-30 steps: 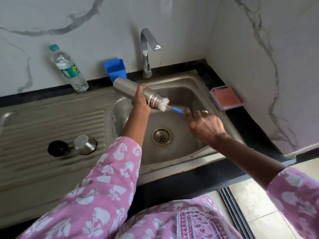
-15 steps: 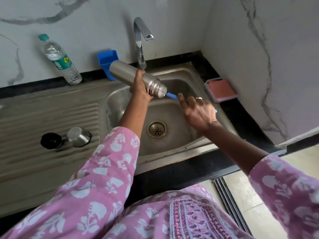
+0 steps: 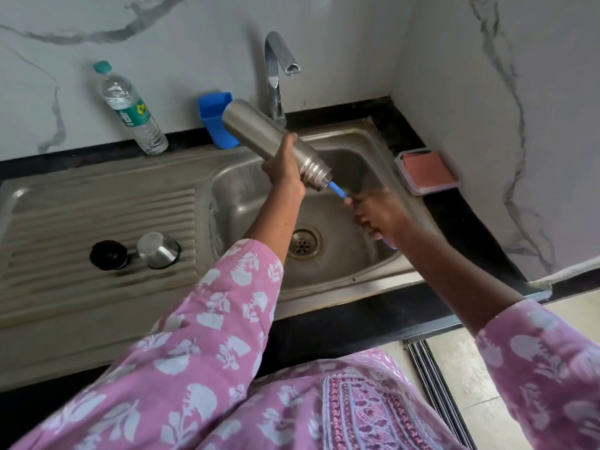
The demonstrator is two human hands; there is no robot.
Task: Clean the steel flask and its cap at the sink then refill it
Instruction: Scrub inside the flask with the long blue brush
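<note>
gripping the steel flask (image 3: 276, 141) around its middle, the left hand (image 3: 284, 170) holds it tilted above the sink (image 3: 341, 289), base toward 10 o'clock and mouth toward 4 o'clock, its fingers wrapped round the body. the right hand (image 3: 376, 216), blurred, has its fingers curled round the blue brush handle (image 3: 337, 190), whose far end sits inside the flask's mouth. on the ribbed draining surface (image 3: 97, 206), at 9 o'clock from the drain (image 3: 303, 243), the steel cap (image 3: 158, 250) and black stopper (image 3: 108, 254) lie just beside each other.
</note>
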